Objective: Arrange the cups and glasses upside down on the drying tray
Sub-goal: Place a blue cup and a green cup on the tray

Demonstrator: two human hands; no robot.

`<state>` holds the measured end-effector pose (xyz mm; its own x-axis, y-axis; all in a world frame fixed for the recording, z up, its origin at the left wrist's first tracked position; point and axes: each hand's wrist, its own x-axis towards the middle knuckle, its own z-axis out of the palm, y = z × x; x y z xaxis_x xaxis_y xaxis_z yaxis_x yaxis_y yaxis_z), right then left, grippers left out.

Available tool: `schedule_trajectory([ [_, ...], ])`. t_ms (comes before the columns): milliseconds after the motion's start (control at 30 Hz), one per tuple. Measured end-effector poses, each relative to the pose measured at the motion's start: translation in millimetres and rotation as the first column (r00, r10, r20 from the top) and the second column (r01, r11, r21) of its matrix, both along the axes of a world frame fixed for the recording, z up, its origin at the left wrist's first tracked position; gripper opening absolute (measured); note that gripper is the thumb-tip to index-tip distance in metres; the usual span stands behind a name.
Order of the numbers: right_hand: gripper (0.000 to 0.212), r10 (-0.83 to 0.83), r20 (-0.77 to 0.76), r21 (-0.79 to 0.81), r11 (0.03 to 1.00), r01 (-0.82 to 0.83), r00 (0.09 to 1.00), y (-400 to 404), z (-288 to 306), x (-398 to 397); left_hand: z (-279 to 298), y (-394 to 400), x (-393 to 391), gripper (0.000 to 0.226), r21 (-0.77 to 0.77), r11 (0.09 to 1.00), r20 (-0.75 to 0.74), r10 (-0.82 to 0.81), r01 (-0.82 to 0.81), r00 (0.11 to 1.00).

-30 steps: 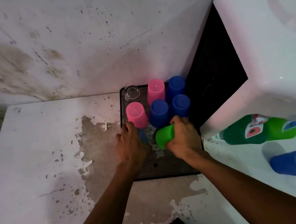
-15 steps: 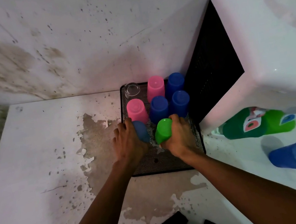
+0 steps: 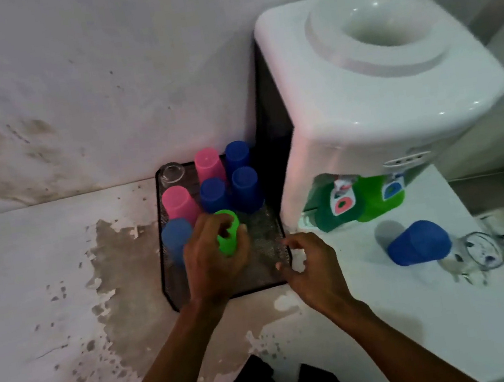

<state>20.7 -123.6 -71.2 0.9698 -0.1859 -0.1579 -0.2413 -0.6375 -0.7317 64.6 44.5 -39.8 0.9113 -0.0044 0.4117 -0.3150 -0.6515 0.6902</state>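
Note:
A black mesh drying tray [image 3: 269, 270] lies against the wall. On it stand upside down a clear glass [image 3: 172, 173], two pink cups [image 3: 207, 164] [image 3: 179, 203] and several blue cups [image 3: 245, 188]. A blue cup [image 3: 174, 240] stands upside down at the tray's left edge. My left hand [image 3: 214, 262] is wrapped around a green cup [image 3: 228, 232], bottom up, over the tray's middle. My right hand [image 3: 312, 262] hovers with fingers apart at the tray's right edge, holding nothing. Another blue cup [image 3: 418, 242] lies on its side to the right, with a clear glass [image 3: 482, 249] beside it.
A white water dispenser [image 3: 375, 81] stands right of the tray, with green cups [image 3: 360, 202] under its taps. The worn white counter [image 3: 48, 303] stretches left of the tray. A stained wall rises behind.
The green cup passed from my right hand to my left hand. My left hand let go of the blue cup, which now stands at the tray's left. My right hand drew back to the right.

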Motion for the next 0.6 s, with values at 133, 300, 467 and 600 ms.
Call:
schedule_trajectory([
  [133,0.034,-0.207,0.032,-0.01,0.978,0.207,0.978,-45.8,-2.2,-31.3,-8.5,-55.9,-26.2,0.018,0.032,0.974,-0.132,-0.218,0.224,0.967],
  [300,0.034,-0.403,0.094,-0.044,0.912,0.408,0.911,-105.1,-2.1,-65.1,-21.2,-128.4,-46.6,0.018,0.095,0.883,-0.353,-0.401,0.459,0.845],
  [467,0.048,-0.611,0.137,-0.068,0.78,0.623,0.78,-162.1,-2.1,-86.4,-20.2,-194.7,-51.5,0.056,0.092,0.83,-0.516,-0.433,0.551,0.739],
  [600,0.07,-0.791,0.097,-0.06,0.601,0.797,0.604,-205.8,-5.4,-90.4,-24.0,-241.5,-44.7,0.075,0.148,0.795,-0.528,-0.439,0.588,0.727],
])
